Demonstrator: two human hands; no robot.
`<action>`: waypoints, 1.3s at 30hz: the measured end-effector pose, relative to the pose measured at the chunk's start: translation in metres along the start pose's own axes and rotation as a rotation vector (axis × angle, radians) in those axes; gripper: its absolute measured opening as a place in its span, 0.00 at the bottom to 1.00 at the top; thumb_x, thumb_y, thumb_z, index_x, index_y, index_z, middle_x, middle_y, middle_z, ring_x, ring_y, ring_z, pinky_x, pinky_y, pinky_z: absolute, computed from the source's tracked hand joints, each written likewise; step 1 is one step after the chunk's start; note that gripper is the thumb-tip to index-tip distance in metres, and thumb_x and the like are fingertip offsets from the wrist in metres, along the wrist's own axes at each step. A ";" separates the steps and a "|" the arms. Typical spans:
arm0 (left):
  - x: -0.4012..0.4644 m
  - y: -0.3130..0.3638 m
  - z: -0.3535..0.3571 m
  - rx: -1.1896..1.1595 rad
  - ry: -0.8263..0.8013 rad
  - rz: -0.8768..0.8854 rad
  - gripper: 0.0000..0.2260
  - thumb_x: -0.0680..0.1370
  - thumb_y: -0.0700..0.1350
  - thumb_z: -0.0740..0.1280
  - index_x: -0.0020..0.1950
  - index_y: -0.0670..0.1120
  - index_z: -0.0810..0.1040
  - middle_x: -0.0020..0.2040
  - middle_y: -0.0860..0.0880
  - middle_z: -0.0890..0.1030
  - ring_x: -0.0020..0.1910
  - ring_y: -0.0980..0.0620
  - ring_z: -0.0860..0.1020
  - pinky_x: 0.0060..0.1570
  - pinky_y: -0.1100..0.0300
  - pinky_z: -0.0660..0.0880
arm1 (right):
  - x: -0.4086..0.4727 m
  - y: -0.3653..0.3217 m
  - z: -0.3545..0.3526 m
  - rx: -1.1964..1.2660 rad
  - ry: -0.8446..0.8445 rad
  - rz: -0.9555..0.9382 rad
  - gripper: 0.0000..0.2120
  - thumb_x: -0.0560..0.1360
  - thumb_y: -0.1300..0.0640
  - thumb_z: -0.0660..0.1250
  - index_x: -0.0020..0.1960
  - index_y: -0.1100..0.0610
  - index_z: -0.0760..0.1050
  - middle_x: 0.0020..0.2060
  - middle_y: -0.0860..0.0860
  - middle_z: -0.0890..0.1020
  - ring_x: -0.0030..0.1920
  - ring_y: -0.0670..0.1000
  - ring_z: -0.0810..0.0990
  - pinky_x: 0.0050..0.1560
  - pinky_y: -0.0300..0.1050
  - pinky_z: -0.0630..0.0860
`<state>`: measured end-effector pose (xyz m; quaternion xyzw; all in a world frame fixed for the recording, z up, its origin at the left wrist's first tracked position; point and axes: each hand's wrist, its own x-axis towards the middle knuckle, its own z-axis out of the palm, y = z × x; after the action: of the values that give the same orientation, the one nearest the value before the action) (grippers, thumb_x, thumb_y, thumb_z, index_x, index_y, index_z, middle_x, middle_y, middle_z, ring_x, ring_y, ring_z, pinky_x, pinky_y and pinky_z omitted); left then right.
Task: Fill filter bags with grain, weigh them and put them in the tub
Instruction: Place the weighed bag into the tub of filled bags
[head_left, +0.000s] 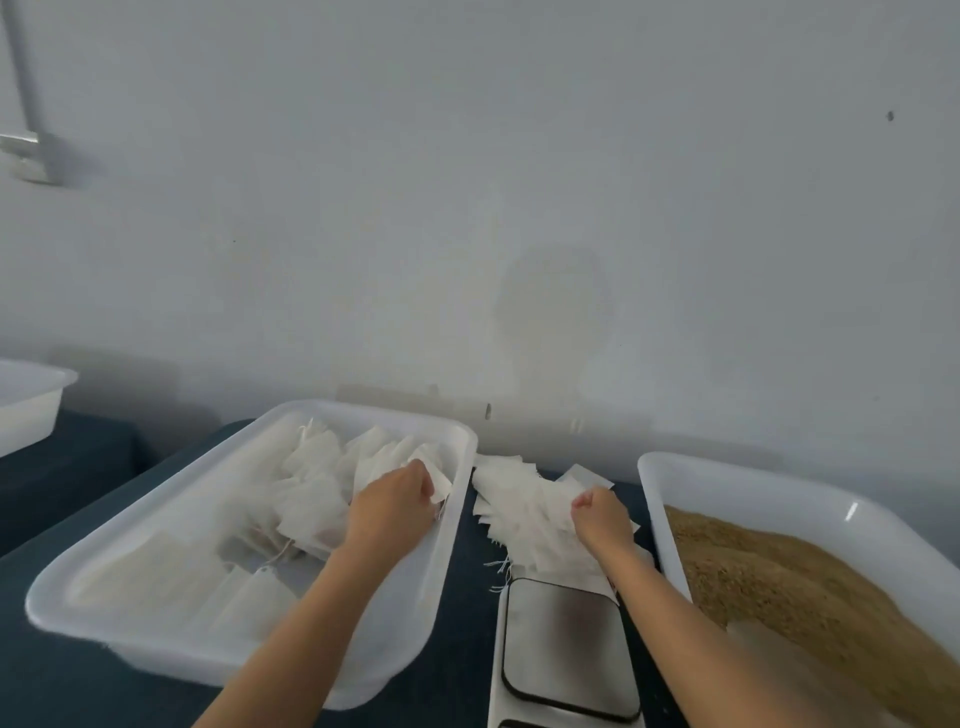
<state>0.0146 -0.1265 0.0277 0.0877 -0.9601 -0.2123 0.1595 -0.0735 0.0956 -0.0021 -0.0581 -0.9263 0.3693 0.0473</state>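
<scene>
A white tub (156, 525) on the left holds several filled filter bags (311, 488) with strings. My left hand (389, 504) reaches into its far right corner and grips a white filter bag (441, 483) there. Between the two tubs lies a pile of empty filter bags (524, 509) on the dark table. My right hand (602, 519) rests on this pile with fingers curled, pinching a bag. A scale (563, 644) with a steel plate sits in front of the pile, nothing on it. On the right, a white tub (753, 483) holds brown grain (810, 587).
The table has a dark blue cover (62, 670). A third white tub (26, 410) stands at the far left edge on a separate surface. A pale wall runs close behind the tubs. A translucent scoop-like object (769, 649) lies in the grain.
</scene>
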 end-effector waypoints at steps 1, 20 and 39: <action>0.000 -0.001 0.003 -0.003 0.009 -0.004 0.06 0.78 0.46 0.61 0.54 0.48 0.72 0.51 0.52 0.80 0.47 0.51 0.76 0.45 0.61 0.70 | 0.001 0.003 0.003 -0.053 -0.028 0.008 0.08 0.76 0.61 0.61 0.53 0.62 0.73 0.56 0.57 0.77 0.57 0.57 0.75 0.55 0.48 0.71; 0.001 -0.015 0.019 -0.007 0.008 0.025 0.02 0.80 0.45 0.58 0.50 0.49 0.70 0.45 0.54 0.77 0.43 0.54 0.76 0.45 0.62 0.73 | 0.010 -0.003 0.001 -0.444 0.050 -0.104 0.12 0.78 0.64 0.57 0.55 0.60 0.77 0.54 0.53 0.79 0.55 0.55 0.78 0.49 0.43 0.73; -0.052 0.189 0.049 -0.914 -0.443 0.330 0.04 0.79 0.47 0.63 0.46 0.49 0.74 0.49 0.46 0.79 0.46 0.53 0.79 0.44 0.61 0.78 | -0.072 0.089 -0.178 0.165 0.338 -0.448 0.10 0.76 0.58 0.66 0.37 0.53 0.70 0.34 0.47 0.79 0.36 0.42 0.77 0.33 0.33 0.72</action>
<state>0.0273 0.0735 0.0545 -0.1899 -0.7815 -0.5942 0.0062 0.0272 0.2698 0.0617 0.0911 -0.8619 0.4087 0.2860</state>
